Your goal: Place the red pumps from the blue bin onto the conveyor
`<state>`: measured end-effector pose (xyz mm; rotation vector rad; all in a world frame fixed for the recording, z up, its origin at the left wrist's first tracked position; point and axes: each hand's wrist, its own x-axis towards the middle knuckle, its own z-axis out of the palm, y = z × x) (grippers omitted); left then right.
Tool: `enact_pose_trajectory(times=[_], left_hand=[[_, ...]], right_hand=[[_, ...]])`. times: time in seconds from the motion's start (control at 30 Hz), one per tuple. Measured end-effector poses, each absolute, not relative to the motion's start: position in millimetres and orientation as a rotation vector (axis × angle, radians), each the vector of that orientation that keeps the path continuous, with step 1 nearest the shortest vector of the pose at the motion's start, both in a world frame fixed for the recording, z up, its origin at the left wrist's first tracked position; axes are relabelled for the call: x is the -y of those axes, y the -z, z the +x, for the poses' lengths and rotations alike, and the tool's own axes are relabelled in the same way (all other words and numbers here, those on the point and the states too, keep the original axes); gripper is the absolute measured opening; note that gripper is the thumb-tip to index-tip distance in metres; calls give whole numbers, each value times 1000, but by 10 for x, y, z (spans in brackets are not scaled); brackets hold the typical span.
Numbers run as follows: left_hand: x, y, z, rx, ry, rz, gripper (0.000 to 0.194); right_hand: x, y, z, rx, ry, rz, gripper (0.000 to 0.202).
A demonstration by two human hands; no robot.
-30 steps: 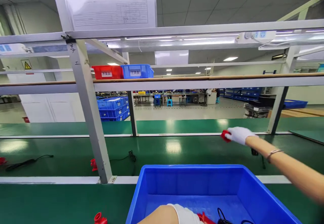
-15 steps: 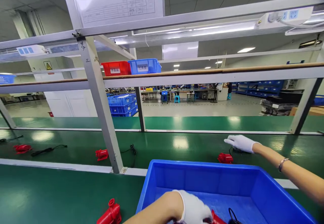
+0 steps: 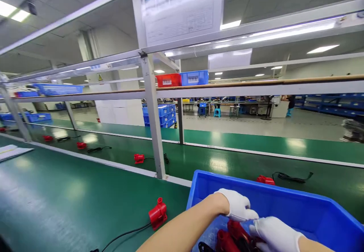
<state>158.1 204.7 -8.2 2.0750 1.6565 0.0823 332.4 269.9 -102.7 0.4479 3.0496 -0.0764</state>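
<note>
Both my hands wear white gloves and are inside a blue plastic bin (image 3: pixel 287 197). My left hand (image 3: pixel 238 205) is closed, its fingers curled over a red pump (image 3: pixel 237 229). Opposite it, my right hand (image 3: pixel 275 232) is bent with its fingertips almost against the left ones. What either hand grips is hidden. Red pumps and black cords (image 3: pixel 205 246) lie together in the bin below my hands. Left of the bin, on the green bench, another red pump (image 3: pixel 158 213) stands with its black cord (image 3: pixel 125 233) trailing toward me.
Behind the bin, a red pump (image 3: pixel 265 180) and its coiled cord (image 3: pixel 292 177) lie on a dark green strip. Several more pumps lie along it to the left. A metal post (image 3: pixel 153 123) rises beside the bin, carrying a shelf with a red box (image 3: pixel 168 80) and a blue box (image 3: pixel 195 78).
My right hand has come from the pump behind the bin down into the bin beside my left hand. The view has swung left, showing more of the bench.
</note>
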Motion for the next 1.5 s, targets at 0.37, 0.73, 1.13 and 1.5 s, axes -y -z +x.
enact_pose_trajectory(times=[0.37,0.73,1.13,1.5], left_hand=[[-2153,8,1734,-1262,-1179,1473,99],[-2115,-1,1892,-659,-1328,650,77],[-1891,-253,1970,-325,-1412,449,51],[-1863,-240,1947,-370,-1401,648,56]], right_hand=[[-2959,-405,3374,-3387,327,1070,36],[-2401,-371,3395,-3382,1057,1364,56],[-2205,-33,3457,-3727,308,1126,65],[-2161,-102,3604,-3759,211,859,72]])
